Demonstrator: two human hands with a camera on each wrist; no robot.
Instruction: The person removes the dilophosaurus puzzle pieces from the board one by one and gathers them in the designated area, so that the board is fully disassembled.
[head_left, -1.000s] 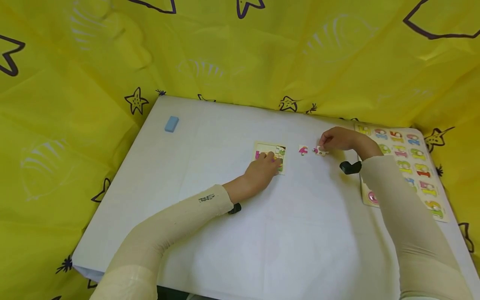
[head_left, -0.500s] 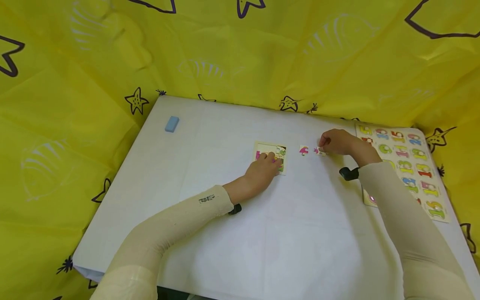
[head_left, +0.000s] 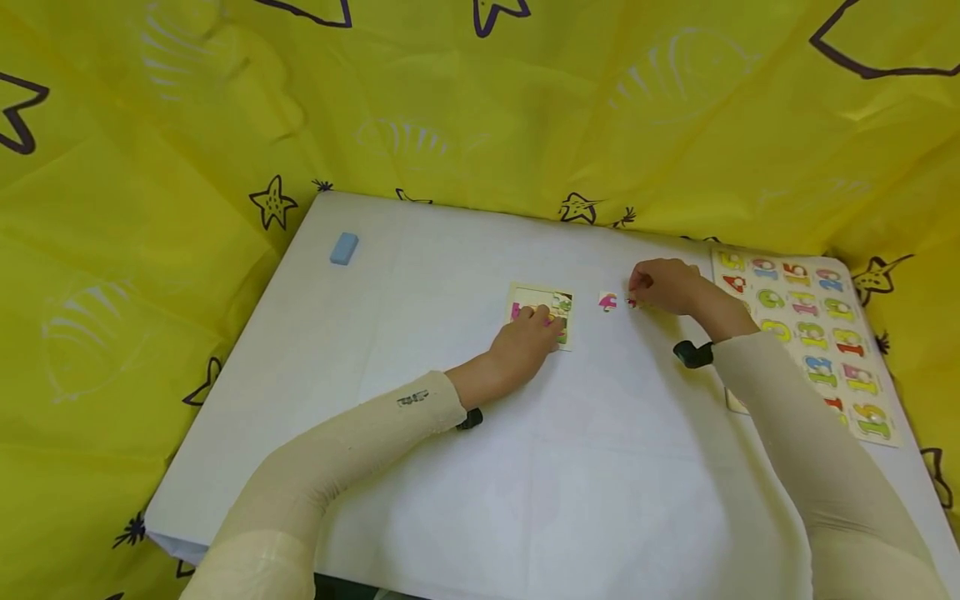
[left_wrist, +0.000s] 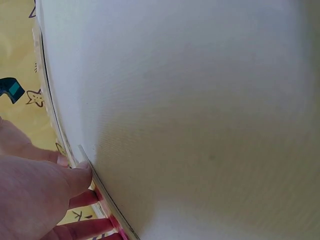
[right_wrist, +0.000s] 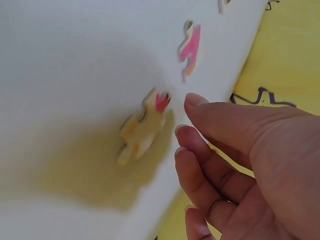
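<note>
My left hand (head_left: 521, 340) rests on a small jigsaw puzzle board (head_left: 512, 298), its fingers across the coloured pieces inside the frame. The left wrist view shows the thumb (left_wrist: 77, 180) touching the board's thin edge. To the right lies a puzzle piece with a pink shape (head_left: 608, 301), flat on the table. Beside it, my right hand (head_left: 667, 283) hovers over a second puzzle piece (right_wrist: 142, 127) with a red patch, partly covered in the head view. In the right wrist view the fingertips and thumb are slightly apart from that piece, with nothing between them.
A large number puzzle board (head_left: 828, 333) lies at the table's right side, partly under the right forearm. A light blue block (head_left: 344, 248) sits near the far left corner. Behind the white table (head_left: 450, 242) hangs a yellow patterned sheet (head_left: 465, 108).
My right hand has shifted slightly left over the second puzzle piece, covering more of it in the head view. The left hand stays on the small board.
</note>
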